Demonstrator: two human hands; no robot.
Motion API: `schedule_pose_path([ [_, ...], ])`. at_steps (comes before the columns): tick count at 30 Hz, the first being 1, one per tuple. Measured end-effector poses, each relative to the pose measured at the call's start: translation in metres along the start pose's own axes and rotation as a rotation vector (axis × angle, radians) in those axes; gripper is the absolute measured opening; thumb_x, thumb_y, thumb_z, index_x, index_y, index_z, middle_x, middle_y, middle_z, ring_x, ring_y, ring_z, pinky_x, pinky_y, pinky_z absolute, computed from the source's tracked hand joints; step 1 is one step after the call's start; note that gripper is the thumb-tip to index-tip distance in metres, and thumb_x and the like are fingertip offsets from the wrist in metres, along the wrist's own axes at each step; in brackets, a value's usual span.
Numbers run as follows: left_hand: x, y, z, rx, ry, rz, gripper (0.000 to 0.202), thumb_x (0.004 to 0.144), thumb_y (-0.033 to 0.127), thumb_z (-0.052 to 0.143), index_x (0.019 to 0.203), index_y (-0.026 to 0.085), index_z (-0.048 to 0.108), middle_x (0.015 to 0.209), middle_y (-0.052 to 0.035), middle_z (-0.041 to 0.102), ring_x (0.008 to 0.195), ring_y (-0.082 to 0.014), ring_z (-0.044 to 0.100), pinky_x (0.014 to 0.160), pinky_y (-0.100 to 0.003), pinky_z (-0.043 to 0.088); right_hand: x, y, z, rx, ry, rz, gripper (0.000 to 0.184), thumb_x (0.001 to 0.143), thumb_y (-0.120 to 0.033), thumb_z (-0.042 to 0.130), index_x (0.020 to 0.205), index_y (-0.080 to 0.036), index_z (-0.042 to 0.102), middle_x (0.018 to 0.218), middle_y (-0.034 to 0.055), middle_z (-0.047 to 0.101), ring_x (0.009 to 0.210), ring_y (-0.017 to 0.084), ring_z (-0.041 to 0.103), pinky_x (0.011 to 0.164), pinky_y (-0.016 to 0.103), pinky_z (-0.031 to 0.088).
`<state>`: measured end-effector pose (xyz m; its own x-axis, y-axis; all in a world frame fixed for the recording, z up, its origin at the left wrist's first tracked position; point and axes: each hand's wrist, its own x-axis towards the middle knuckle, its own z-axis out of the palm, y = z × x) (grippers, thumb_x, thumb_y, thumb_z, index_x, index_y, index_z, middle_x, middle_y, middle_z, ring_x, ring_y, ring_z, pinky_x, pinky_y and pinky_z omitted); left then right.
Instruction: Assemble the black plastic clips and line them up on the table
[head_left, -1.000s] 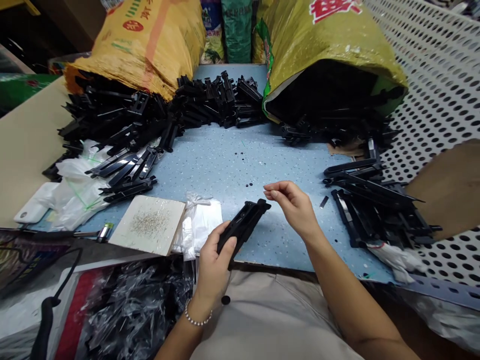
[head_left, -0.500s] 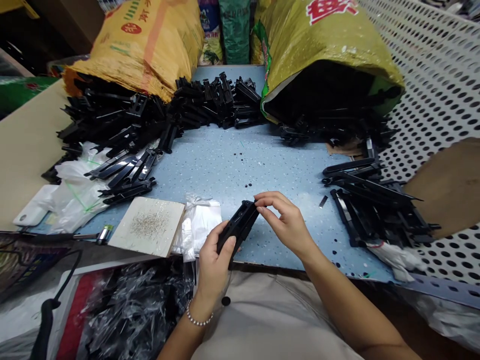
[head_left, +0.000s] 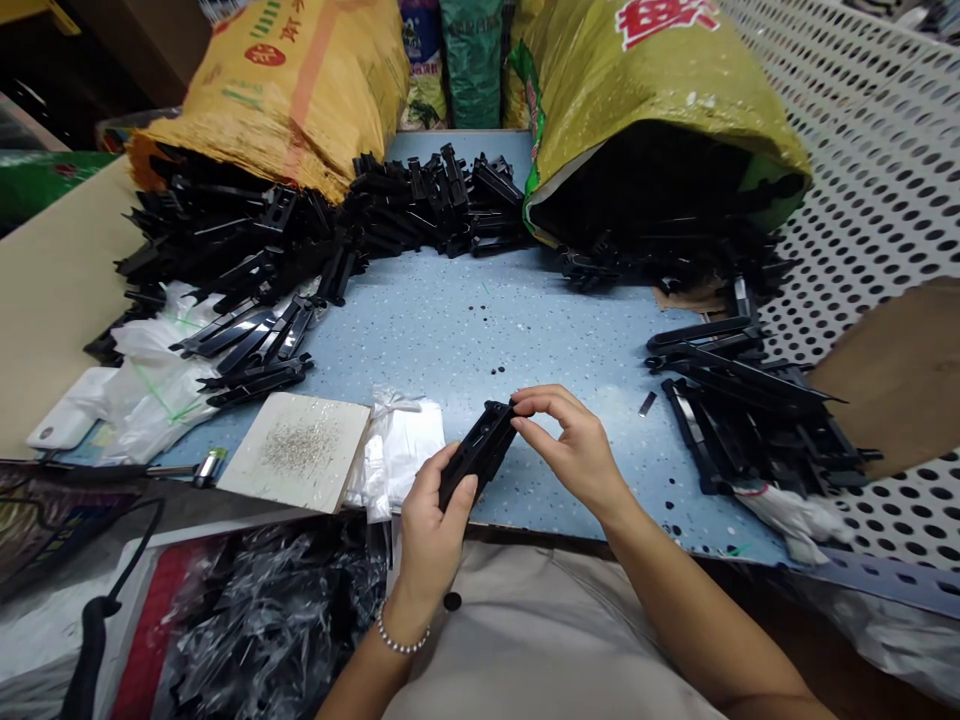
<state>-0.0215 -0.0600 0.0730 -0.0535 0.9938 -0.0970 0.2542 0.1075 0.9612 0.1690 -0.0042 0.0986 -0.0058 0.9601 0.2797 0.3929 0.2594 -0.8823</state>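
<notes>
My left hand point(head_left: 429, 525) is wrapped round the lower end of a long black plastic part point(head_left: 478, 452), holding it tilted above the near edge of the blue table point(head_left: 480, 320). My right hand point(head_left: 574, 450) pinches the part's upper end with thumb and fingers pressed together; whether something small sits between the fingertips I cannot tell. A white tile point(head_left: 296, 450) sprinkled with tiny metal pieces lies just left of my left hand, beside a white plastic bag point(head_left: 401, 440).
Piles of black plastic parts spill from a yellow sack point(head_left: 285, 90) at the back left and a green-yellow sack point(head_left: 645, 110) at the back right. More black parts point(head_left: 757, 410) are stacked right. A white perforated panel point(head_left: 877, 180) stands at the right; crumpled plastic point(head_left: 262, 620) fills the lower left.
My right hand came down and left from a raised pinch onto the upper end of the black part. My left hand kept its grip and barely shifted.
</notes>
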Motion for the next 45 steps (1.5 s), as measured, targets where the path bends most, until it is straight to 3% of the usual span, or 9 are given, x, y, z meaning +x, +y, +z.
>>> schedule_pose_path([
  [6, 0.000, -0.001, 0.000, 0.012, 0.015, 0.007, 0.041, 0.089, 0.040, 0.058, 0.125, 0.021, 0.058, 0.124, -0.0103, 0.062, 0.116, -0.0262, 0.059, 0.102, -0.044, 0.046, -0.005, -0.006, 0.000, -0.099, 0.030, -0.047, 0.006, 0.089, -0.024, 0.062, 0.085, -0.023, 0.057, 0.098, 0.0058, 0.059, 0.100, 0.022, 0.057, 0.089, 0.041, 0.045],
  [12, 0.006, 0.002, -0.004, -0.017, 0.046, -0.004, 0.040, 0.089, 0.040, 0.058, 0.125, 0.022, 0.058, 0.122, -0.0086, 0.063, 0.112, -0.0247, 0.062, 0.101, -0.042, 0.047, -0.016, -0.019, -0.003, -0.092, -0.027, -0.044, 0.005, 0.093, -0.021, 0.054, 0.089, -0.023, 0.053, 0.088, 0.0033, 0.058, 0.085, 0.018, 0.056, 0.076, 0.034, 0.046],
  [20, 0.001, -0.002, -0.004, 0.010, -0.004, 0.021, 0.042, 0.089, 0.039, 0.059, 0.127, 0.021, 0.057, 0.123, -0.0109, 0.063, 0.117, -0.0274, 0.059, 0.100, -0.044, 0.048, -0.007, -0.008, 0.003, -0.115, -0.004, -0.056, 0.006, 0.092, -0.019, 0.053, 0.088, -0.023, 0.054, 0.088, 0.0033, 0.060, 0.084, 0.018, 0.057, 0.076, 0.033, 0.046],
  [26, -0.003, 0.001, -0.007, 0.118, 0.045, 0.143, 0.040, 0.090, 0.036, 0.056, 0.127, 0.020, 0.056, 0.122, -0.0107, 0.064, 0.115, -0.0252, 0.060, 0.102, -0.043, 0.047, -0.006, -0.009, 0.000, -0.144, -0.019, -0.077, 0.007, 0.092, -0.020, 0.053, 0.086, -0.023, 0.055, 0.085, 0.0035, 0.059, 0.083, 0.019, 0.055, 0.076, 0.034, 0.044],
  [32, -0.003, 0.000, -0.011, 0.242, 0.053, 0.301, 0.040, 0.090, 0.031, 0.055, 0.129, 0.020, 0.053, 0.121, -0.0112, 0.064, 0.113, -0.0244, 0.060, 0.099, -0.042, 0.048, -0.005, -0.013, -0.004, -0.118, -0.077, -0.006, 0.009, 0.093, -0.026, 0.053, 0.084, -0.024, 0.054, 0.080, 0.0027, 0.057, 0.078, 0.019, 0.054, 0.071, 0.033, 0.044],
  [41, 0.004, 0.000, -0.022, 0.375, 0.000, 0.536, 0.048, 0.089, 0.024, 0.056, 0.136, 0.021, 0.045, 0.120, -0.0118, 0.063, 0.111, -0.0239, 0.061, 0.095, -0.039, 0.051, -0.003, -0.014, -0.011, -0.184, -0.087, -0.269, 0.012, 0.093, -0.015, 0.049, 0.089, -0.024, 0.055, 0.084, 0.0046, 0.061, 0.081, 0.019, 0.056, 0.075, 0.037, 0.046],
  [45, 0.005, 0.000, -0.024, 0.414, 0.003, 0.592, 0.051, 0.088, 0.023, 0.058, 0.137, 0.020, 0.044, 0.118, -0.0124, 0.063, 0.109, -0.0241, 0.061, 0.094, -0.039, 0.051, -0.007, -0.012, -0.010, -0.172, -0.103, -0.196, 0.010, 0.093, -0.017, 0.050, 0.088, -0.023, 0.056, 0.084, 0.0043, 0.060, 0.080, 0.019, 0.056, 0.073, 0.035, 0.046],
])
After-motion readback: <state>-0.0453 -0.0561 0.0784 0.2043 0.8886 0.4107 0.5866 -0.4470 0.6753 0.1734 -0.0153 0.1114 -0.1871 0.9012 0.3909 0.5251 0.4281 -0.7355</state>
